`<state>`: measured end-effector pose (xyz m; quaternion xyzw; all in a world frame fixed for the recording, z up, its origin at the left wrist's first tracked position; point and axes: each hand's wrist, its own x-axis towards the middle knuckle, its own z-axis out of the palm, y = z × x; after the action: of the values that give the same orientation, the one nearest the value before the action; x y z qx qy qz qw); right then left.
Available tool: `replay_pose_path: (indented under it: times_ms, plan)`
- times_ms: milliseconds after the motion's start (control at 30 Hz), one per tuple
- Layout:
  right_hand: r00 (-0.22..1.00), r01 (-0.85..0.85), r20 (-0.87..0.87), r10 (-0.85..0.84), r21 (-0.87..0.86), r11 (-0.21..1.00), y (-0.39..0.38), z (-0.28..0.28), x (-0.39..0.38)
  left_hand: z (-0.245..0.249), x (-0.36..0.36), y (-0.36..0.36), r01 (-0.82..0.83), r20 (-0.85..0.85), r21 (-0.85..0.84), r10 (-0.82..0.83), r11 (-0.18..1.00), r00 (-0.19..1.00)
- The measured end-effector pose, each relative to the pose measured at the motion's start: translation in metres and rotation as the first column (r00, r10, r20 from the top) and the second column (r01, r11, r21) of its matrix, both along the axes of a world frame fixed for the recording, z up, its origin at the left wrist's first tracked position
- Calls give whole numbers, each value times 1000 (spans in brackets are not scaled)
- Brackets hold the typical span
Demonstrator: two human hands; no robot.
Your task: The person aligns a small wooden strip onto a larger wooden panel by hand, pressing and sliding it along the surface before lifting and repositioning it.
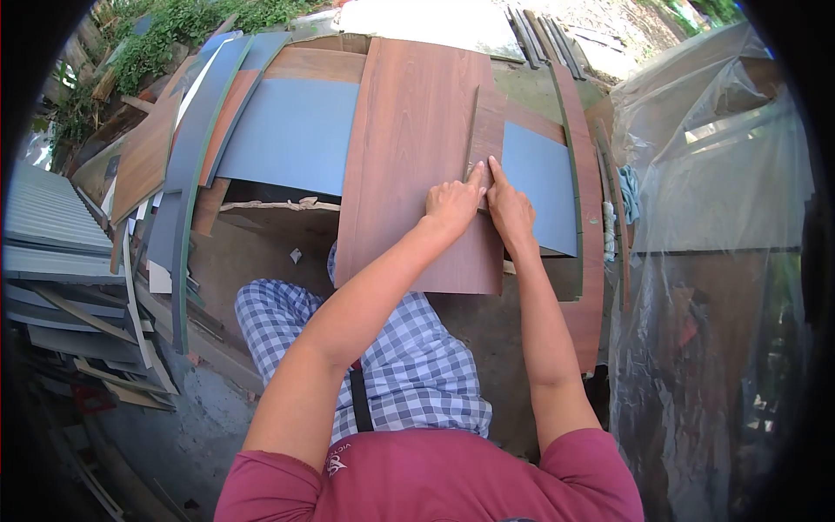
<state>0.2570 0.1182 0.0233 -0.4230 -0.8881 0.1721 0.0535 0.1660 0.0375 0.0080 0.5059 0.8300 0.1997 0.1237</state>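
Observation:
A narrow brown wood-grain board (488, 122) lies lengthwise on the right part of a wide reddish-brown wood-grain panel (409, 130). My left hand (452, 204) is at the near end of the narrow board, its index finger stretched forward on it and the other fingers curled. On the opposite side, my right hand (511, 209) closes against the same end, its index finger also laid along the board. Both index fingertips come close together. The hands hide the board's near end, and the undersides of the curled fingers do not show.
Blue panels (291, 130) lie left of the wide panel, with another blue panel (541, 187) to its right. Long curved strips (196, 174) are stacked at left. A long brown board (587, 261) and clear plastic sheeting (709, 287) stand at right. Grey corrugated sheets (48, 209) sit far left.

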Motion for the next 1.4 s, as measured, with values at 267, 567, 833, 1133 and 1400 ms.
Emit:
replay_pose_path:
  times_ms: [267, 567, 833, 1133, 1400]
  plan:
    - [996, 50, 79, -43, -85, 995, -104, 16, 67, 6, 60, -103, 42, 120, 40, -47, 998, 992]
    - [998, 5, 70, 1, -89, 996, -129, 10, 56, 12, 45, -133, 55, 123, 49, -60, 997, 991]
    - [998, -36, 53, 40, -82, 996, -65, 10, -6, 12, -11, -70, 9, 99, 23, -11, 1000, 995]
    - [1000, -17, -20, 17, -25, 1000, 29, -7, -81, 5, -78, 26, -43, -4, -50, 43, 998, 999]
    - [1000, -7, -25, 6, -27, 1000, 66, -1, -114, 0, -108, 72, -74, -30, -57, 72, 996, 997]
